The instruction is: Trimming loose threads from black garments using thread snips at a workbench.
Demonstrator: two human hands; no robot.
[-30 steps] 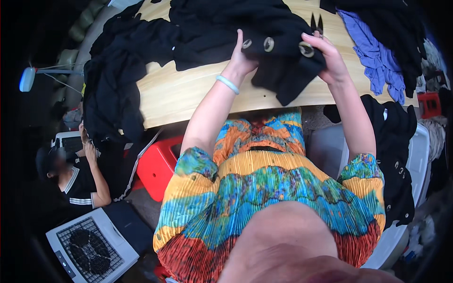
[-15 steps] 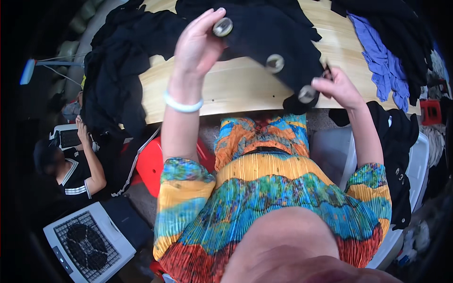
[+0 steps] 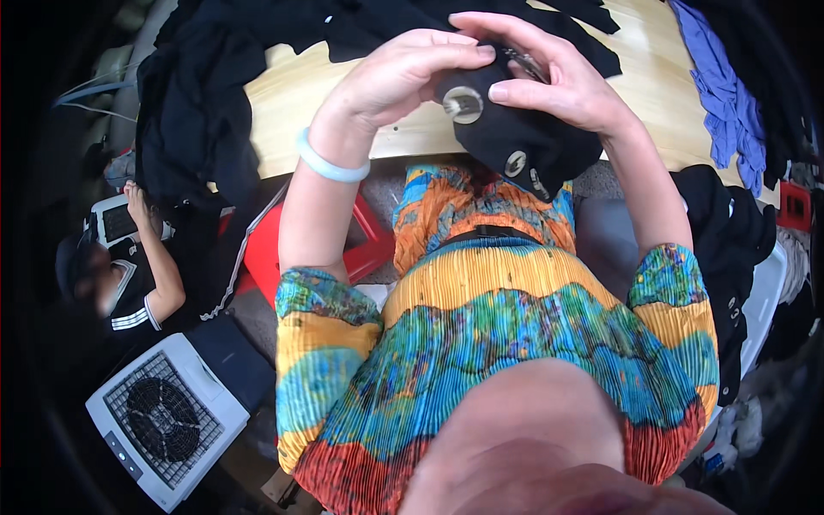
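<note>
Head view. The left hand and right hand both close on a black fabric garment with large round metal buttons, held up at the near edge of the pale wooden tabletop, above the person's lap. The right thumb presses beside one silver button. More black clothing is heaped on the tabletop to the left; a blue-violet cloth lies to the right. A white box fan stands on the floor.
</note>
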